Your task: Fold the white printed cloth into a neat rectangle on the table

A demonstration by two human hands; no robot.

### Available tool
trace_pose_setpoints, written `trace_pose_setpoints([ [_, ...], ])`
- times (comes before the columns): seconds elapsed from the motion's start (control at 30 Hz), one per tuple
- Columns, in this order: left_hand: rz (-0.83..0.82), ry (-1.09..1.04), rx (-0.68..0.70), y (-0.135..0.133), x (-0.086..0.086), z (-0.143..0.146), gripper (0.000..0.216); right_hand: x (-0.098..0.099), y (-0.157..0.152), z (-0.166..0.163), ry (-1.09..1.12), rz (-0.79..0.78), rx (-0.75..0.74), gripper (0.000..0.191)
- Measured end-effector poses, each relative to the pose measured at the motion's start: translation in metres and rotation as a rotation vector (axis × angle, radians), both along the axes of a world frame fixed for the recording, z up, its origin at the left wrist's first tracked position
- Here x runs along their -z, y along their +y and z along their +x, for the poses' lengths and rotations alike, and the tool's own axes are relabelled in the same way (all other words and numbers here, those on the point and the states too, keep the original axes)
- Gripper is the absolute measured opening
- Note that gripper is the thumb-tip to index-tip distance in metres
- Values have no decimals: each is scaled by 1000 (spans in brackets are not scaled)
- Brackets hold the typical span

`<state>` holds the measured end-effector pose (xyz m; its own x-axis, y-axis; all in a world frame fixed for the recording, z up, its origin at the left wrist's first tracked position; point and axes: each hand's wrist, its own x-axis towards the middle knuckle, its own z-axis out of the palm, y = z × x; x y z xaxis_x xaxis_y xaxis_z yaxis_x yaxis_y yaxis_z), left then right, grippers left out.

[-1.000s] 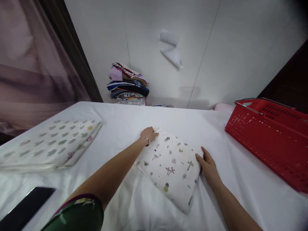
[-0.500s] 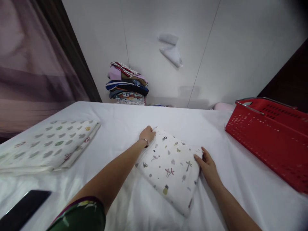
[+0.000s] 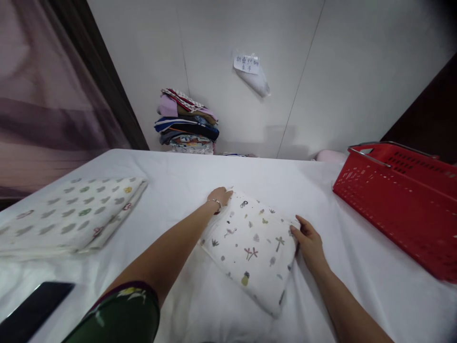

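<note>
A folded white cloth (image 3: 253,247) printed with palms, pineapples and flamingos lies at an angle on the white-covered table in front of me. At its far left corner, my left hand (image 3: 220,196) pinches the edge, a bracelet on the wrist. My right hand (image 3: 310,240) grips the right corner between thumb and fingers. The near corner of the cloth points toward me and rests on the sheet. To the left lies another folded cloth (image 3: 74,209) with grey, green and red printed shapes, apart from both hands.
A red plastic basket (image 3: 396,205) with metal handles stands on the right. A dark phone-like slab (image 3: 35,309) lies at the near left. Beyond the far edge of the white sheet (image 3: 185,176), a pile of folded clothes (image 3: 189,121) sits against the wall, which bears a paper note (image 3: 246,64).
Both hands keep hold of the cloth's corners; the right hand's fingertips have shifted slightly on its corner. The paper on the wall has flapped down, showing handwriting.
</note>
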<state>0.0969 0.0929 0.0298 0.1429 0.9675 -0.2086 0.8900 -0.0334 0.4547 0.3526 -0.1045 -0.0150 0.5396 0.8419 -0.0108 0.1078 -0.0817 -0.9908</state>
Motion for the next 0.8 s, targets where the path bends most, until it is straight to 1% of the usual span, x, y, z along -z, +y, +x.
trace_pose_setpoints([
  [0.1, -1, 5, 4, 2, 1, -1, 38, 4, 3, 4, -58, -37, -18, 60],
  [0.2, 8, -6, 1, 2, -2, -3, 38, 2, 3, 5, -229, -81, -18, 56],
  [0.3, 89, -37, 33, -3, -9, -4, 46, -9, -2, 0, -460, 20, -41, 56],
  [0.37, 171, -61, 96, -9, -12, -3, 51, -19, -5, -7, -623, 92, -93, 57],
  [0.4, 211, -64, 154, -13, -11, -3, 52, -23, -6, -11, -695, 108, -128, 57],
  [0.47, 239, -37, 298, -19, -7, -2, 56, -29, -7, -17, -811, 73, -230, 57],
  [0.53, 175, 16, 405, -24, 0, -2, 60, -28, -5, -21, -881, -42, -349, 58],
  [0.6, 90, 48, 419, -25, 7, -2, 62, -21, -3, -21, -924, -157, -428, 58],
  [0.63, 64, 47, 410, -25, 9, -2, 62, -17, -1, -19, -939, -188, -442, 58],
  [0.7, 37, 12, 401, -22, 10, -2, 63, -10, 1, -17, -967, -199, -436, 57],
  [0.8, -34, -72, 365, -16, 1, -3, 62, -6, 1, -14, -990, -184, -426, 57],
])
